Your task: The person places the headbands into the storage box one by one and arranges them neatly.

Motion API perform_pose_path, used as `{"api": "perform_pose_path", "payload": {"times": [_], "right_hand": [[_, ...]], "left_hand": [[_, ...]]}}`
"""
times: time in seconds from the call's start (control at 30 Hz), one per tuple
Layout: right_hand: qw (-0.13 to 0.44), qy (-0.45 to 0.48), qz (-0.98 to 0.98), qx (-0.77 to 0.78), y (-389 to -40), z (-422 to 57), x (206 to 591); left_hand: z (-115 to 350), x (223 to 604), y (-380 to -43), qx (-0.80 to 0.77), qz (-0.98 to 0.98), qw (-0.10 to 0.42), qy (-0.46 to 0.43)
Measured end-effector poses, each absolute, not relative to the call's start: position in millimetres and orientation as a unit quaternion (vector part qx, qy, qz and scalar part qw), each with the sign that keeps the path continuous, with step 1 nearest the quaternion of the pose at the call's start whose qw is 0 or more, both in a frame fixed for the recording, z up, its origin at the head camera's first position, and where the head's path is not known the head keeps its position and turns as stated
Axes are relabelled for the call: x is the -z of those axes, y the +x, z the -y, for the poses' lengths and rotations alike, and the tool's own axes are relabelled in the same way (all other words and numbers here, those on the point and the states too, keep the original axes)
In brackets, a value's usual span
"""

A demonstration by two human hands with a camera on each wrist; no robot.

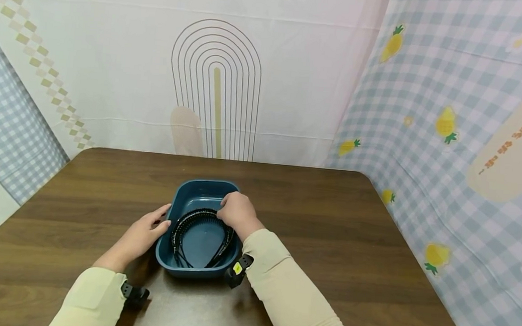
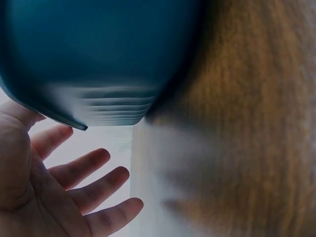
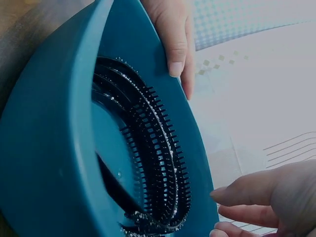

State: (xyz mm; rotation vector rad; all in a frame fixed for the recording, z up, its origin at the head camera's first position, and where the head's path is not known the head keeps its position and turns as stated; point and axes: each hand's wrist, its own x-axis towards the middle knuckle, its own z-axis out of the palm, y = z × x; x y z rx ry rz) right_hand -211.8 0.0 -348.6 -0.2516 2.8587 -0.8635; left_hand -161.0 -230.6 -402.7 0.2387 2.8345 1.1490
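A dark blue plastic basin (image 1: 200, 274) rests on the table with several black toothed headbands (image 1: 178, 232) inside. Glittering stones stud the headbands (image 3: 165, 133) in the right wrist view, where they lie stacked together. My left hand (image 1: 142, 235) touches the basin's left rim, its thumb at the edge. In the left wrist view the fingers (image 2: 101, 182) of that hand are spread straight below the rim. From the right side, my right hand (image 1: 240, 212) reaches over the basin, close above the headbands. Its thumb and fingers (image 3: 247, 190) stand apart with nothing visible between them.
The brown wooden table (image 1: 320, 226) extends around the basin. Behind it hangs a white cloth (image 1: 301, 85) with arch patterns, and a blue checked cloth (image 1: 423, 158) drapes along the right. Black wrist cameras (image 1: 238, 270) sit on both cuffs.
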Motion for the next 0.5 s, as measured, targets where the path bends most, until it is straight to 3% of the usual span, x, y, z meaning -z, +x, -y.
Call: {"api": "perform_pose_path", "payload": {"times": [0.5], "right_hand": [[0.047, -0.109, -0.904, 0.411, -220, -44, 357]], "left_hand": [[240, 402, -156, -0.334, -0.939, 0.024, 0.079]]}}
